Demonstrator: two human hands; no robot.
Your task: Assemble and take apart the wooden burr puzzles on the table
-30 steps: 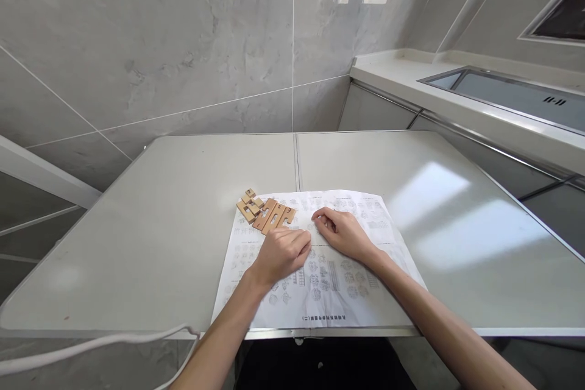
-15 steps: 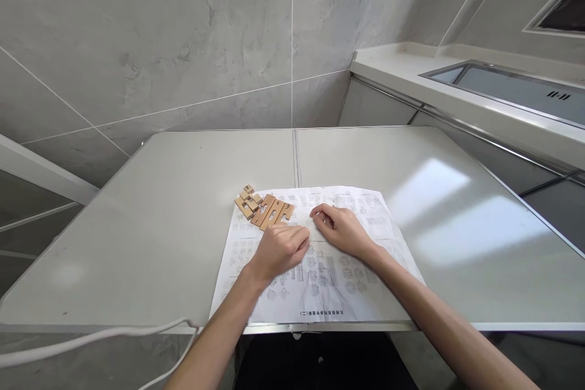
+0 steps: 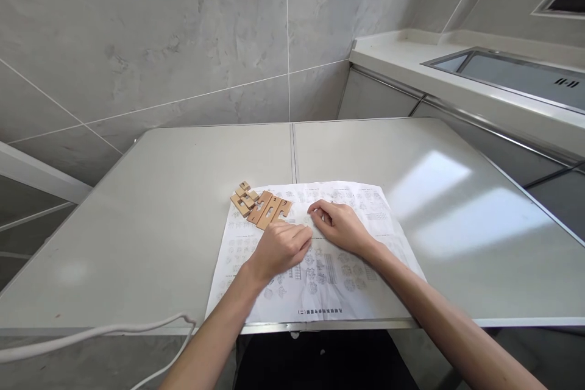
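Note:
A creased sheet of paper (image 3: 379, 256) printed with many small diagrams lies under both of my hands. My left hand (image 3: 281, 247) rests on it with the fingers curled into a loose fist. Just beyond that hand are flat wooden puzzle pieces (image 3: 265, 219) with notches, slots and dark numbers, set side by side. Smaller wooden pieces (image 3: 241, 206) sit against them on the left, at the paper's edge. My right hand (image 3: 340, 226) lies to the right of the left one, fingers bent inward, and a small gap separates the two. Nothing shows in either hand.
The pale folding table (image 3: 150, 213) has a seam down its middle. A white cable (image 3: 105, 330) runs along its front left edge. To the right stands a counter (image 3: 384, 52) with a sink (image 3: 503, 73). A grey tiled wall (image 3: 183, 30) rises behind.
The camera view has shifted slightly. Both hands and the wooden pieces keep nearly the same places on the paper.

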